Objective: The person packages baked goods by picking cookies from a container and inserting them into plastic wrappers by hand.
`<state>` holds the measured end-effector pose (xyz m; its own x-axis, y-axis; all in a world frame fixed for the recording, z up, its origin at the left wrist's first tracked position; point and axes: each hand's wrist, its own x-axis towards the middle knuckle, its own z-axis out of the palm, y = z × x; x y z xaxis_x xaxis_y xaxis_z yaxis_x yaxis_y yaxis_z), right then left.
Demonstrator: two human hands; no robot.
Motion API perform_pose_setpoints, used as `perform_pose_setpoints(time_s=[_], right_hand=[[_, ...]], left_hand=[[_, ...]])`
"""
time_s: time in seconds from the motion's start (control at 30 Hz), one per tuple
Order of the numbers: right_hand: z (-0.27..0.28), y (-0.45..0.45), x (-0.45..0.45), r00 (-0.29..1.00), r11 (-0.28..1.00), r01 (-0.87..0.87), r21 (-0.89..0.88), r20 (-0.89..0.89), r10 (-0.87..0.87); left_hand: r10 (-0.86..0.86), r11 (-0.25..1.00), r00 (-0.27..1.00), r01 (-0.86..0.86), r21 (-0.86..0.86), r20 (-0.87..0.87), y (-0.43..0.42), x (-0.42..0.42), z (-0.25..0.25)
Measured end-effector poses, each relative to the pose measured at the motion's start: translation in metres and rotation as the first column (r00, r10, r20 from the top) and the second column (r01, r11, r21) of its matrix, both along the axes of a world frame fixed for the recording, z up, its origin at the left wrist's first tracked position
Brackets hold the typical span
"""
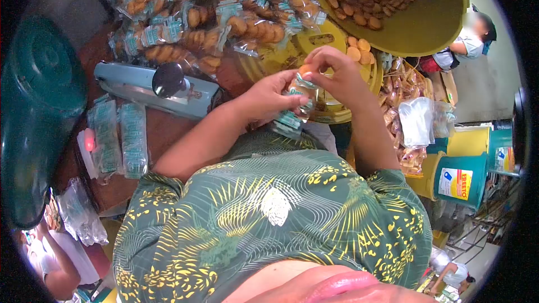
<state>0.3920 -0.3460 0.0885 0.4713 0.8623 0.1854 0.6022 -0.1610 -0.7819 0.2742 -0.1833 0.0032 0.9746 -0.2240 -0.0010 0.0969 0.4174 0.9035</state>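
Note:
My left hand (pixel 272 98) is closed around a clear plastic bag (pixel 289 120) with teal printing, its mouth tilted up and away from me. At that mouth, my right hand (pixel 332 73) pinches a round orange-brown cookie (pixel 305 70), and its fingers touch the bag's edge. Some cookies seem to be inside the bag, partly hidden by my fingers. Just beyond my right hand, several loose cookies (pixel 359 51) lie on a yellow lid (pixel 331 38). A large tilted yellow tub (pixel 443 28) behind them holds many more cookies.
Filled cookie bags (pixel 224 25) are heaped at the back left. A light-blue bag sealer (pixel 149 87) stands before them, near flat printed bags (pixel 133 140). A green plastic chair (pixel 42 95) is at far left. Brown packets (pixel 396 87) and teal buckets (pixel 461 178) stand right. Other people are nearby.

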Motion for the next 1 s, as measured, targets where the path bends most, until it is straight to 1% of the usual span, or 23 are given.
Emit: perform_pose_setpoints(time_s=[0.07,0.1,0.17,0.2,0.23,0.27,0.33,0.37,0.43,0.47,0.5,0.53,0.57,0.6,0.63,0.67,0.73,0.83,0.9,0.93,1.0], right_hand=[[-0.004,0.005,0.000,0.977,0.991,-0.137,0.001,0.164,0.135],[-0.005,0.007,-0.002,0.971,0.988,-0.151,0.042,0.194,0.140],[-0.006,0.010,-0.010,0.956,0.975,-0.182,0.124,0.254,0.146],[-0.006,0.011,-0.014,0.957,0.983,-0.148,0.109,0.267,0.114],[-0.005,0.012,-0.019,0.957,0.989,-0.113,0.095,0.280,0.082],[-0.005,0.012,-0.022,0.954,0.994,-0.075,0.081,0.295,0.048],[-0.003,0.009,-0.026,0.984,0.999,0.044,0.029,0.173,-0.048],[-0.002,0.007,-0.026,0.988,0.995,0.101,-0.001,0.114,-0.100],[-0.005,0.004,-0.019,0.990,0.992,0.117,0.052,0.076,-0.120],[-0.007,0.003,-0.015,0.990,0.989,0.124,0.079,0.056,-0.129],[-0.007,0.000,-0.006,0.962,0.979,0.194,0.054,0.185,-0.201],[-0.007,-0.005,0.008,0.913,0.964,0.264,0.039,0.311,-0.263],[-0.009,-0.011,0.024,0.845,0.942,0.333,0.033,0.432,-0.314],[-0.023,-0.025,0.054,0.710,0.890,0.456,-0.008,0.606,-0.358],[-0.036,-0.036,0.075,0.543,0.819,0.574,-0.019,0.757,-0.363],[-0.032,-0.036,0.072,0.513,0.718,0.688,-0.109,0.772,-0.375],[-0.020,-0.033,0.063,0.450,0.454,0.852,-0.260,0.808,-0.380],[-0.035,-0.057,0.078,0.475,0.590,0.784,-0.193,0.798,-0.370],[-0.038,-0.061,0.084,0.706,0.739,0.657,-0.148,0.463,-0.535],[-0.037,-0.061,0.085,0.786,0.796,0.599,-0.090,0.259,-0.562],[-0.026,-0.050,0.071,0.858,0.862,0.506,0.005,0.102,-0.504]], left_hand=[[-0.027,0.996,0.999,0.029,-0.086,0.020,-0.007,-0.004,-0.006],[-0.014,0.999,0.997,0.010,-0.051,-0.070,-0.006,-0.005,0.000],[0.083,0.995,0.995,-0.085,-0.047,-0.048,-0.003,0.000,-0.007],[0.130,0.990,0.991,-0.132,-0.046,-0.038,-0.003,0.001,-0.005],[0.081,0.997,0.992,-0.082,-0.007,-0.100,0.000,-0.003,0.001],[0.124,0.991,0.992,-0.123,0.052,-0.015,-0.002,-0.003,0.001],[0.189,0.965,0.968,-0.215,0.154,0.165,-0.005,-0.002,0.001],[0.117,0.984,0.988,-0.129,0.121,0.105,-0.004,-0.001,0.001],[-0.037,0.998,0.999,0.037,0.041,-0.008,-0.001,-0.002,0.001],[-0.063,0.998,0.998,0.063,-0.001,-0.025,-0.002,-0.003,0.001],[-0.087,0.995,0.995,0.085,-0.043,-0.041,-0.003,-0.004,0.001],[-0.111,0.991,0.992,0.106,-0.086,-0.056,-0.003,-0.005,0.000],[-0.096,0.992,0.994,0.092,-0.092,-0.048,-0.003,-0.004,-0.001],[-0.082,0.992,0.996,0.078,-0.099,-0.039,-0.004,-0.003,-0.003],[-0.068,0.992,0.997,0.065,-0.106,-0.028,-0.004,-0.002,-0.004],[-0.062,0.991,0.997,0.057,-0.120,-0.038,-0.005,-0.003,-0.004],[-0.045,0.989,0.998,0.037,-0.145,-0.052,-0.005,-0.006,0.000],[-0.053,0.995,0.997,0.048,-0.085,-0.058,-0.003,-0.008,0.008],[-0.064,0.996,0.997,0.061,-0.068,-0.037,-0.004,-0.006,0.001],[-0.071,0.996,0.997,0.070,-0.057,-0.025,-0.004,-0.005,-0.001],[-0.070,0.998,0.997,0.070,0.012,-0.013,-0.005,-0.005,-0.002]])
